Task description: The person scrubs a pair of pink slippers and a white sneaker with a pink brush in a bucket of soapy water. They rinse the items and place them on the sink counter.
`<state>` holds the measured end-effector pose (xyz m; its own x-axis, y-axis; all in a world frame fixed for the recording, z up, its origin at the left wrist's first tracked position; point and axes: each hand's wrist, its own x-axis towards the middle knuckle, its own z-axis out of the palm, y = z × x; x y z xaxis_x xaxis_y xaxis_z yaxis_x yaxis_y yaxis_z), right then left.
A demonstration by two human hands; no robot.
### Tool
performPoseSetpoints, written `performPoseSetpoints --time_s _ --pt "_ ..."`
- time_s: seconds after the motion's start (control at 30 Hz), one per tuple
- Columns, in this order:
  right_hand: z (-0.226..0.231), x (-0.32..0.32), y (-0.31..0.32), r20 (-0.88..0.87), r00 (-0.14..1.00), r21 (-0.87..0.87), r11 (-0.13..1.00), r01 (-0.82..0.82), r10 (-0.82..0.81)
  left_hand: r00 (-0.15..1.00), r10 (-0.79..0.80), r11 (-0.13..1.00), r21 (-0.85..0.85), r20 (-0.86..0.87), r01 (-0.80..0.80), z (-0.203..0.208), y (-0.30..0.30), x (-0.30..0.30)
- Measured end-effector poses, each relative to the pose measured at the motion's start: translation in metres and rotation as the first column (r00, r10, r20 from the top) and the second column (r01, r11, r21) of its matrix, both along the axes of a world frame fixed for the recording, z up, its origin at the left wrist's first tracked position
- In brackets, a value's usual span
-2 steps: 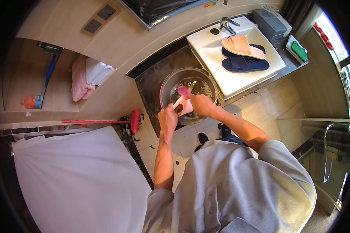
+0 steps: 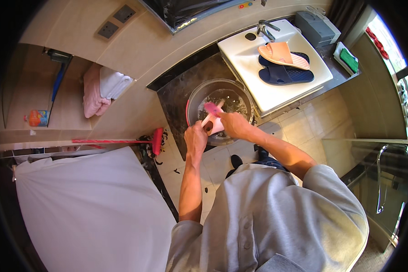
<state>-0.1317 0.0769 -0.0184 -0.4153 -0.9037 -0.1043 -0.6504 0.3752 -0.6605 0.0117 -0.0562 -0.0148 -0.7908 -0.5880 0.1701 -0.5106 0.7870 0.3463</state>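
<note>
Over the basin, the left hand has its grip round the slipper and the right hand round the brush, so short, low strokes should best limit splashing

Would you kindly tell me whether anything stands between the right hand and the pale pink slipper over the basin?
Only the pink brush that the right hand holds against or just above the slipper; nothing else visible blocks the way.
</note>
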Motion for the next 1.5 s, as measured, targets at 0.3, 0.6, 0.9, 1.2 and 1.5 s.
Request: performPoseSetpoints --time_s 0.3,0.6,0.9,1.2,1.5 --pt "-0.050 -0.019 -0.021 -0.036 0.987 -0.054 0.986 0.156 -0.158 0.999 0.015 1.000 0.019 -0.032 -0.015 -0.006 -0.007 0.003" --pt "-0.025 -0.009 -0.017 -0.079 0.997 -0.051 0.999 0.015 -0.019 0.998 0.055 0.998 0.043 -0.039 -0.054 -0.003 -0.006 0.001" --pt "-0.030 -0.010 -0.011 -0.094 0.992 0.033 0.995 0.092 -0.088 0.998 0.049 0.994 0.095 -0.048 -0.044 -0.004 -0.005 0.002" --pt "-0.069 -0.040 -0.026 0.110 0.979 -0.061 0.982 0.177 -0.169 0.964 0.020 1.000 0.000 -0.264 -0.021 -0.008 0.011 0.013" --pt "0.039 0.022 0.010 -0.004 1.000 -0.263 0.965 0.006 -0.007 0.938 0.122 0.992 0.079 -0.324 -0.101 0.002 0.020 0.010"
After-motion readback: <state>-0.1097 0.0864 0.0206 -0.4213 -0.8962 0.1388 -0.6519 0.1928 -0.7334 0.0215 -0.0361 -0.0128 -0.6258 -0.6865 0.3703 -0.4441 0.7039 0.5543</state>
